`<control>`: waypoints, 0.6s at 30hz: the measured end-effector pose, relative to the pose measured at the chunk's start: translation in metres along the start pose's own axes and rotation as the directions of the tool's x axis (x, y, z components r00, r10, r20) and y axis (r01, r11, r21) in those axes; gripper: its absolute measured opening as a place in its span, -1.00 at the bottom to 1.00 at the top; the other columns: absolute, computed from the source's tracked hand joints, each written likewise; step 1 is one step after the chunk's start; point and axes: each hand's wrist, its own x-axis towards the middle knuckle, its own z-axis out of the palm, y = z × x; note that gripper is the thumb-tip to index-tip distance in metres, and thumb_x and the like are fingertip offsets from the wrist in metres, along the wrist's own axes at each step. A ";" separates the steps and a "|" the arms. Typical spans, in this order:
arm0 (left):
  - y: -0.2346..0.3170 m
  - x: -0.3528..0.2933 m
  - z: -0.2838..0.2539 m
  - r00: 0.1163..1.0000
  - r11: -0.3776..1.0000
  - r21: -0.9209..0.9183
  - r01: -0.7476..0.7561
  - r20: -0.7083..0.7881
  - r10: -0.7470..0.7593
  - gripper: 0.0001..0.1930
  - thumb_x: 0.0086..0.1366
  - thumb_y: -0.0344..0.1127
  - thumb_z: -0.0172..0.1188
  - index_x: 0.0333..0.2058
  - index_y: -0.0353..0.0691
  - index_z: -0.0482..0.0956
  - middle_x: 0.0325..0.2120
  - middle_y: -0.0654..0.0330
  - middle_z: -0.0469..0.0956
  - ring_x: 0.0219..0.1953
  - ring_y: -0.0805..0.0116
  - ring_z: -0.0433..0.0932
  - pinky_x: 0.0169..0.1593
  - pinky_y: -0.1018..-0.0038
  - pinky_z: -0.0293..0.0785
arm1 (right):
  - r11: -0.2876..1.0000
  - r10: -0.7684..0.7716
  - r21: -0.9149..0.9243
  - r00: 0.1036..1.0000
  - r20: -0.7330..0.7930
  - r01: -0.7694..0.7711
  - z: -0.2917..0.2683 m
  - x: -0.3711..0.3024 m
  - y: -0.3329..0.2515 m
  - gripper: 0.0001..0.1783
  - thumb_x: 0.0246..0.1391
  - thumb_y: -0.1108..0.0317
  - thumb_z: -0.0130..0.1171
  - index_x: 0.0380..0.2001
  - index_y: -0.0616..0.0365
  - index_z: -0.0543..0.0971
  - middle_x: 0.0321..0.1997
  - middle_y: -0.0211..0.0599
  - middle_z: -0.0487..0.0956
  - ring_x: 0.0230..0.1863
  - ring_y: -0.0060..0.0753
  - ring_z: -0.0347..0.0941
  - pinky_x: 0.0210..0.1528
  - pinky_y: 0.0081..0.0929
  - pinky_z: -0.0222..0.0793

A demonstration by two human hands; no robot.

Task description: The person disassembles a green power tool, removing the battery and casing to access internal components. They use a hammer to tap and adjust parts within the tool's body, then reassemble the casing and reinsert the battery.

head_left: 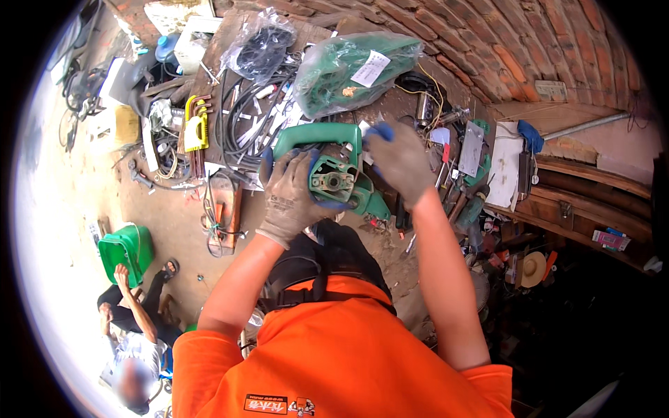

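Observation:
A green power tool housing (317,139) with a loop handle is at the bench's near edge, its open end showing a grey metal part with a round hole. My left hand (287,188), in a grey glove with blue finger areas, is wrapped round the housing's left side. My right hand (401,161), gloved alike and slightly blurred, is curled just right of the handle. A small white thing shows by its fingertips; whether it is held is unclear. Beyond the housing lies a clear plastic bag (313,87) of green parts with a white label.
Black cables (240,132) and a yellow hex key set (196,132) lie on the left of the bench. Assorted tools and a grey metal plate (472,148) crowd its right. A brick wall (488,42) stands behind. At lower left, another person sits near a green bucket (143,251).

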 end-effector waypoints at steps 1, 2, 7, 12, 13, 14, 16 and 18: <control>0.001 0.000 -0.001 1.000 1.000 0.007 -0.001 0.002 0.001 0.03 -0.31 0.27 0.62 0.10 -0.31 0.56 -0.02 0.02 0.63 0.13 -0.02 0.54 0.34 0.03 0.33 | 0.999 -0.027 -0.046 1.000 0.005 0.027 0.006 0.007 -0.023 -0.72 0.20 0.14 0.23 -0.27 0.14 0.66 -0.29 -0.09 0.67 -0.28 -0.05 0.62 -0.18 -0.13 0.53; 0.000 0.001 -0.002 1.000 1.000 0.014 -0.005 0.003 0.005 0.03 -0.32 0.26 0.62 0.10 -0.30 0.56 -0.02 0.02 0.63 0.13 -0.02 0.54 0.34 0.03 0.33 | 0.994 -0.051 -0.092 0.999 0.009 0.052 0.011 0.014 -0.046 -0.70 0.22 0.10 0.22 -0.27 0.13 0.66 -0.28 -0.08 0.67 -0.28 -0.05 0.62 -0.18 -0.13 0.52; -0.023 -0.011 0.012 0.993 0.975 0.189 -0.118 -0.005 0.121 -0.26 0.03 0.02 0.45 0.14 -0.30 0.54 0.01 0.06 0.64 0.15 -0.02 0.54 0.37 -0.02 0.29 | 0.917 -0.213 -0.307 0.964 0.158 0.253 0.039 -0.040 -0.086 -0.71 0.25 0.03 0.22 -0.26 0.01 0.66 -0.28 -0.24 0.65 -0.22 -0.16 0.62 -0.04 -0.20 0.45; -0.006 -0.006 0.005 0.999 0.999 -0.029 0.029 0.025 -0.028 0.00 -0.18 0.26 0.57 0.16 -0.31 0.52 0.05 0.02 0.61 0.17 -0.07 0.50 0.38 0.01 0.23 | 0.933 -0.222 -0.231 0.946 0.237 0.277 0.017 -0.107 -0.052 -0.73 0.23 0.06 0.25 -0.21 0.00 0.67 -0.26 -0.32 0.63 -0.28 -0.21 0.57 0.01 -0.25 0.38; -0.002 -0.003 0.001 1.000 1.000 -0.019 0.025 0.018 -0.025 0.01 -0.21 0.26 0.58 0.15 -0.31 0.53 0.02 0.03 0.62 0.16 -0.06 0.52 0.37 0.00 0.25 | 0.941 -0.242 -0.208 0.961 0.135 0.266 0.014 -0.116 -0.034 -0.74 0.20 0.08 0.28 -0.19 -0.01 0.67 -0.26 -0.33 0.62 -0.30 -0.18 0.54 -0.04 -0.22 0.39; 0.000 -0.002 -0.001 1.000 1.000 -0.009 0.021 0.013 -0.021 0.02 -0.24 0.26 0.59 0.13 -0.32 0.54 0.00 0.04 0.63 0.15 -0.05 0.53 0.36 0.00 0.27 | 0.949 -0.254 -0.183 0.967 0.031 0.255 0.010 -0.123 -0.019 -0.74 0.17 0.09 0.30 -0.17 -0.03 0.68 -0.26 -0.33 0.61 -0.32 -0.15 0.51 -0.08 -0.18 0.39; -0.004 -0.005 0.004 1.000 0.999 -0.040 0.025 0.000 -0.025 0.04 -0.26 0.33 0.57 0.12 -0.32 0.55 -0.02 0.04 0.64 0.13 -0.06 0.54 0.36 -0.02 0.26 | 0.983 -0.018 -0.184 0.999 0.032 0.024 0.000 -0.123 0.008 -0.69 0.17 0.09 0.31 -0.11 0.00 0.69 -0.23 -0.25 0.63 -0.25 -0.08 0.55 -0.07 -0.13 0.41; -0.004 -0.005 0.005 1.000 1.000 -0.025 0.018 0.014 -0.018 0.05 -0.26 0.35 0.57 0.11 -0.33 0.55 -0.03 0.03 0.64 0.12 -0.06 0.55 0.36 -0.02 0.26 | 0.970 0.118 -0.217 0.992 0.030 -0.109 -0.008 -0.111 0.028 -0.64 0.17 0.09 0.31 -0.07 0.06 0.68 -0.18 -0.16 0.64 -0.16 0.00 0.57 -0.04 -0.09 0.43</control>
